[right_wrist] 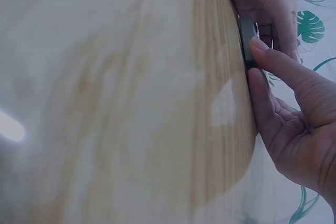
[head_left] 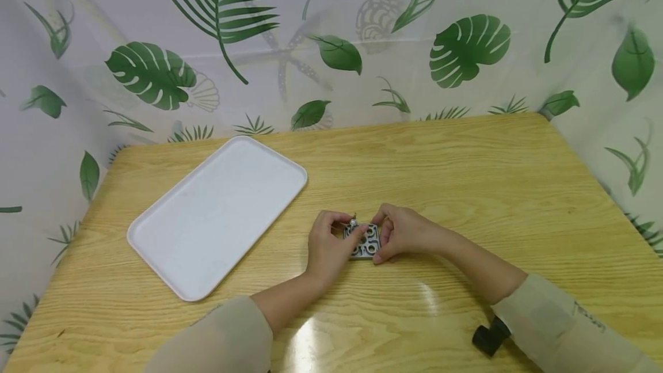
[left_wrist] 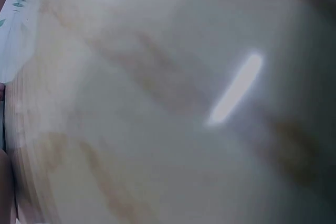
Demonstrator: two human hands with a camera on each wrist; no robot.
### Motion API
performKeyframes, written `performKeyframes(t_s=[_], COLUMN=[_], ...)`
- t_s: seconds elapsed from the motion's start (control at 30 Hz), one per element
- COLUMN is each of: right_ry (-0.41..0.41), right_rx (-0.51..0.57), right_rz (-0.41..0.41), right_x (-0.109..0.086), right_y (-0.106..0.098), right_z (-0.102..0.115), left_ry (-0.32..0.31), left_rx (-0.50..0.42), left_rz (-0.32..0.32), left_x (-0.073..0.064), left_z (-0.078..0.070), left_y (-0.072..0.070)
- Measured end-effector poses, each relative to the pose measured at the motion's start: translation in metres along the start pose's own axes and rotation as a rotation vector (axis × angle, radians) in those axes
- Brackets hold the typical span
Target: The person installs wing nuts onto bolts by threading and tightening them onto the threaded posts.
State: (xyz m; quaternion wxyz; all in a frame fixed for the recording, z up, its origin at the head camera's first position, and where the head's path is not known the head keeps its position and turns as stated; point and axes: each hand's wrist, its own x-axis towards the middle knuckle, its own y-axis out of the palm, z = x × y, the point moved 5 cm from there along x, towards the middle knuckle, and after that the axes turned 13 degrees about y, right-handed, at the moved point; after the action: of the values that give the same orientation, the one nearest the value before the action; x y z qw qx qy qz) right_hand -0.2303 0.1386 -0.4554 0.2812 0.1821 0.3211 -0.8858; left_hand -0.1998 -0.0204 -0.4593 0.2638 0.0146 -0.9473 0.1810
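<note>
Plate of grey metal [head_left: 370, 242], squarish, full of round holes and raised ribs, held between both hands near the middle of a yellow wood-grain tabletop [head_left: 466, 177]. Flat on the wood or lifted a hair off it, can't tell. Right hand [head_left: 403, 232] pinching the right side, thumb at the near corner, index finger at the far one. Left hand [head_left: 327, 246] curled round the opposite side, thumb right across the face and hiding a chunk of the pattern. By the far left corner, a small silvery metal piece [head_left: 354, 222] with a thin stem poking up, honestly too tiny to make out, no telling about contact with the fingers there. Off to the left, apart from the hands, a white rectangular tray [head_left: 217, 217] with rounded corners. Beige sleeves [head_left: 223, 332] cut off at the bottom, plus some chunky black gadget [head_left: 487, 341] half tucked under the right one. From the right wrist: plate edge-on as a dark slab, plus curled fingers mostly out of sight from above. From the left wrist: just blurry table, glare, slivers of skin.
</note>
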Motion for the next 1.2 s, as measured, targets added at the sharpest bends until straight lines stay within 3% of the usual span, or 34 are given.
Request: performKeyframes(t_s=[0.4,0.53,0.63,0.77,0.97,1.1,1.2], right_ry=[-0.014,-0.005,0.006,0.014,0.000,-0.011,-0.028], right_rx=[0.021,0.035,0.039,0.036,0.023,0.012,-0.010], right_rz=[0.011,0.015,0.018,0.017,0.022,0.033,0.039], right_x=[0.001,0.000,0.000,0.000,-0.001,-0.002,-0.001], right_y=[0.000,0.000,0.000,0.000,-0.001,-0.001,-0.001], right_z=[0.000,-0.001,-0.001,-0.001,0.000,0.001,0.002], left_ry=[0.014,0.010,0.046,0.054,-0.119,-0.123,-0.110], left_rx=[-0.005,-0.035,-0.038,-0.061,-0.198,-0.269,-0.336], left_rz=[0.008,0.053,0.117,0.272,0.624,0.869,1.008], left_x=[0.001,0.002,0.005,0.013,0.033,0.050,0.058], left_z=[-0.002,-0.001,-0.001,0.002,0.014,0.017,0.019], left_y=[-0.001,-0.002,-0.004,-0.007,-0.009,-0.007,-0.006])
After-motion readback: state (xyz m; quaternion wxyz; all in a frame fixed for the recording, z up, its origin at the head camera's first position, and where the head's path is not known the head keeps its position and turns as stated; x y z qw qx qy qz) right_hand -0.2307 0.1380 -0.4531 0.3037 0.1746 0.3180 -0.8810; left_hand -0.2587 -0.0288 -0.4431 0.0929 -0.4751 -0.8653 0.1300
